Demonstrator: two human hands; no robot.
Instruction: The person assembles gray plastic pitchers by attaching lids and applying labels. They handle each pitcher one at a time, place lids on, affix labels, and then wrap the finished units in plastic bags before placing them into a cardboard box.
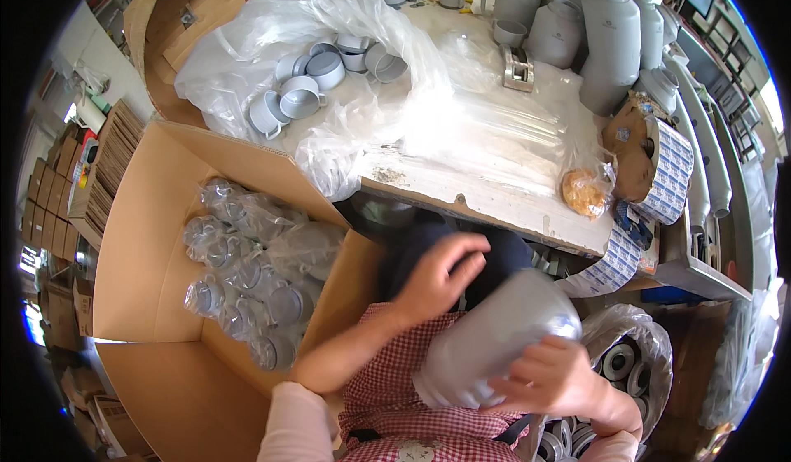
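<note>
Across my lap lies a tilted grey vacuum flask body [503, 338], its narrower end toward my apron and its broad end up to the right. My right hand [548, 377] grips its lower right side, fingers wrapped against the wall. My left hand [441, 277] is raised to the left of the flask, apart from it, with fingers partly bent, spread and slightly blurred; nothing shows in it. Beside my left forearm stands an open cardboard box [136, 273], where several plastic-wrapped grey flasks [247, 268] are lying.
A worktable [486, 203] ahead bears a plastic bag [222, 67] of grey cups [301, 97], standing grey flasks [610, 42], a metal block [518, 70] and a roll of printed labels [671, 170]. To my right, a lined container holds round grey-white parts [618, 361].
</note>
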